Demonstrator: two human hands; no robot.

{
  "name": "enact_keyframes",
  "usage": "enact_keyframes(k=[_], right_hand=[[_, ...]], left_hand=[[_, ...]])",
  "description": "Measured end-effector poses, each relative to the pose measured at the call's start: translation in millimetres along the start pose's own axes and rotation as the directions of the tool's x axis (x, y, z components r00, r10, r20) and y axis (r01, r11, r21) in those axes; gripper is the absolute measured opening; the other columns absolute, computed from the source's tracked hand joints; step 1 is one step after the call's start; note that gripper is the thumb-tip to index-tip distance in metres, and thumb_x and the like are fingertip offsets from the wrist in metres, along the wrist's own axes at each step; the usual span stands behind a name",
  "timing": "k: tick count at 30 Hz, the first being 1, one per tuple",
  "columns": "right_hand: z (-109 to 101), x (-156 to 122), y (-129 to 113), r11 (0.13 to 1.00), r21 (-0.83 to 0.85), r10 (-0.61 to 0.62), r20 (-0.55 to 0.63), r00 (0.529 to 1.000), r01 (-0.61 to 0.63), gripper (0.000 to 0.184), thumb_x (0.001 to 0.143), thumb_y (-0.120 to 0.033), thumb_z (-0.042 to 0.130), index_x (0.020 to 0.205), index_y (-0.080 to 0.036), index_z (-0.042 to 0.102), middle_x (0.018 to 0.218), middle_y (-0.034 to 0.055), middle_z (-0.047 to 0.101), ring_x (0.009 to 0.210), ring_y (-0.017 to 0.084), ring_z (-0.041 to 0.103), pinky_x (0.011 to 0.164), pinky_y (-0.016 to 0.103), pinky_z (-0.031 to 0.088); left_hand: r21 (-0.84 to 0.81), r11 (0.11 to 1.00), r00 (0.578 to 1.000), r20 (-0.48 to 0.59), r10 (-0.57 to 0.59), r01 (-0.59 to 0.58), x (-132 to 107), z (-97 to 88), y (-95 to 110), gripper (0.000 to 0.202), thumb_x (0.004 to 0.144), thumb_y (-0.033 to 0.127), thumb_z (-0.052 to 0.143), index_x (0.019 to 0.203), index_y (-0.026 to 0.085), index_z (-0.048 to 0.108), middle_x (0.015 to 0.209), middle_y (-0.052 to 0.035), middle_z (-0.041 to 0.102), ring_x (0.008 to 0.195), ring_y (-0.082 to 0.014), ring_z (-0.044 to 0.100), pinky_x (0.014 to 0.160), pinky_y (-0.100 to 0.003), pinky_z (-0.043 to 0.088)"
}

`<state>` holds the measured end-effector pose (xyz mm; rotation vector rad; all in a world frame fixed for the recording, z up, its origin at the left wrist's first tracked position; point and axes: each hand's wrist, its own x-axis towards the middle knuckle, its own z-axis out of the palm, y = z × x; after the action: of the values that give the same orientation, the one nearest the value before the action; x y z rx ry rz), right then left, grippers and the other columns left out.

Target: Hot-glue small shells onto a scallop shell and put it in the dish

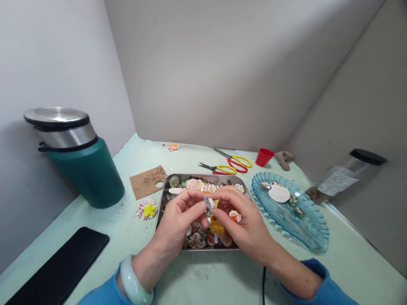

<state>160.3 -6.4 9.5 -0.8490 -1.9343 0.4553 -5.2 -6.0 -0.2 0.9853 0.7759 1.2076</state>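
My left hand [175, 220] and my right hand [250, 223] meet over a metal tray [210, 250]. Both pinch a small grey-and-white piece [209, 207] between fingertips; it looks like a shell, though its detail is blurred. Several seashells [196, 239] fill the tray below. Partly covered by my fingers, a yellow tool with a pale nozzle [217, 225], like a glue gun, lies over the shells. An orange-and-white shell piece [235, 215] shows by my right fingers; whether they touch it I cannot tell.
Left are a green flask [87, 172], a black phone-like slab [63, 263], brown board [145, 183] and decorated disc [147, 209]. Behind are scissors [219, 168] and a red cup [264, 157]. Right are a blue plate [310, 227], clear jar [344, 174] and black cord [264, 291].
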Motion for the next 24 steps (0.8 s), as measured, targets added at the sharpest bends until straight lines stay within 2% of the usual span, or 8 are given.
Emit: enact_keyframes(k=[4, 7, 10, 12, 17, 21, 24], right_hand=[[2, -2, -1, 0.999, -0.035, -0.010, -0.025, 1.000, 0.009, 0.023, 0.089, -0.012, 0.056, 0.109, -0.023, 0.061, 0.109, 0.0075, 0.065, 0.104, 0.021, 0.060, 0.089, 0.036, 0.048], [5, -5, -1, 0.998, -0.065, 0.002, -0.042, 0.999, -0.005, 0.022, 0.088, -0.011, 0.056, 0.108, -0.021, 0.059, 0.105, 0.0068, 0.066, 0.089, 0.018, 0.063, 0.080, 0.032, 0.050], [6, -8, 0, 0.994, -0.053, 0.089, -0.053, 0.995, -0.091, 0.019, 0.088, -0.013, 0.057, 0.105, -0.020, 0.059, 0.089, 0.0035, 0.066, 0.070, 0.015, 0.061, 0.067, 0.028, 0.049], [7, -8, 2, 0.989, -0.048, 0.137, -0.061, 0.989, -0.140, 0.016, 0.088, -0.015, 0.057, 0.104, -0.019, 0.059, 0.079, 0.0014, 0.063, 0.065, 0.014, 0.059, 0.062, 0.027, 0.048], [6, -11, 7, 0.981, -0.050, 0.182, -0.071, 0.981, -0.186, 0.014, 0.088, -0.020, 0.059, 0.102, -0.018, 0.061, 0.072, -0.0003, 0.060, 0.062, 0.014, 0.057, 0.060, 0.027, 0.046], [1, -11, 11, 0.969, -0.026, 0.246, -0.035, 0.969, -0.247, 0.015, 0.088, -0.023, 0.060, 0.103, -0.019, 0.061, 0.072, -0.0011, 0.060, 0.063, 0.014, 0.057, 0.061, 0.026, 0.047], [-3, -8, 11, 0.969, -0.017, 0.246, -0.016, 0.969, -0.246, 0.015, 0.088, -0.022, 0.060, 0.103, -0.020, 0.061, 0.072, -0.0018, 0.059, 0.063, 0.014, 0.057, 0.061, 0.026, 0.047]], left_hand=[[0.000, 1.000, 1.000, -0.027, 0.013, -0.013, 1, -1.6, -2, 0.020, 0.073, 0.028, 0.075, 0.082, 0.016, 0.062, 0.072, 0.0019, 0.062, 0.054, -0.0078, 0.055, 0.057, -0.022, 0.046], [0.006, 1.000, 0.999, -0.041, 0.024, -0.024, 1, -1.8, -3, 0.019, 0.072, 0.028, 0.076, 0.080, 0.016, 0.063, 0.067, 0.0033, 0.059, 0.052, -0.0070, 0.051, 0.054, -0.021, 0.046], [0.018, 1.000, 0.999, -0.044, 0.017, -0.016, 1, -0.5, -3, 0.019, 0.072, 0.029, 0.075, 0.077, 0.016, 0.063, 0.061, 0.0046, 0.055, 0.050, -0.0065, 0.047, 0.049, -0.020, 0.043], [0.030, 0.999, 0.999, -0.049, 0.017, -0.016, 1, 0.5, -2, 0.019, 0.072, 0.029, 0.075, 0.076, 0.015, 0.063, 0.059, 0.0047, 0.054, 0.049, -0.0065, 0.045, 0.048, -0.019, 0.042], [0.050, 0.999, 0.997, -0.076, 0.014, -0.010, 1, 2.0, -1, 0.019, 0.071, 0.029, 0.074, 0.076, 0.015, 0.062, 0.056, 0.0052, 0.053, 0.048, -0.0063, 0.044, 0.046, -0.018, 0.040], [0.077, 0.997, 0.998, -0.069, 0.003, 0.003, 2, 2.5, -1, 0.019, 0.072, 0.029, 0.072, 0.075, 0.015, 0.059, 0.051, 0.0063, 0.051, 0.044, -0.0056, 0.043, 0.044, -0.018, 0.037], [0.099, 0.995, 0.998, -0.067, -0.017, 0.024, 2, 2.5, -1, 0.019, 0.072, 0.028, 0.071, 0.075, 0.016, 0.058, 0.050, 0.0072, 0.051, 0.041, -0.0053, 0.043, 0.043, -0.018, 0.035]])
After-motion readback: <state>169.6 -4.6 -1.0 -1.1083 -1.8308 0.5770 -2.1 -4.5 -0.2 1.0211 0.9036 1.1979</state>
